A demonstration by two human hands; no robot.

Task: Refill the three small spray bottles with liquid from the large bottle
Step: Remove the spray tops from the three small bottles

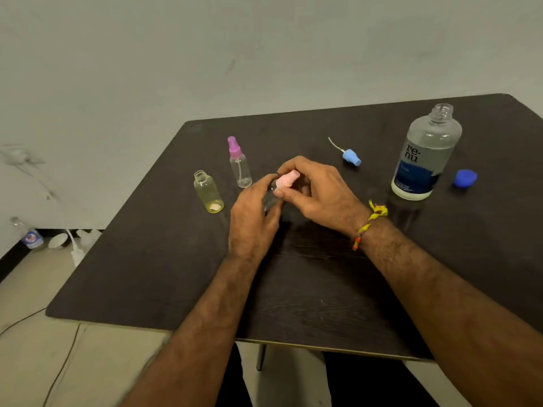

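Observation:
My left hand (252, 218) grips the clear body of a small spray bottle (271, 195) over the middle of the dark table (308, 289). My right hand (317, 189) pinches its pink spray cap (286, 180). To the left stands an uncapped small bottle (208, 191) with a yellowish tint. Behind it stands a small bottle with a purple spray cap (238, 163). A blue spray head with its tube (349, 155) lies on the table. The large clear bottle (424, 154) stands uncapped at the right, partly filled. Its blue cap (465, 178) lies beside it.
A pale wall runs behind the table. On the floor at the left lie a plastic bottle (29, 235), white items (63, 240) and a thin cable (61, 365). A table leg (260, 356) shows under the near edge.

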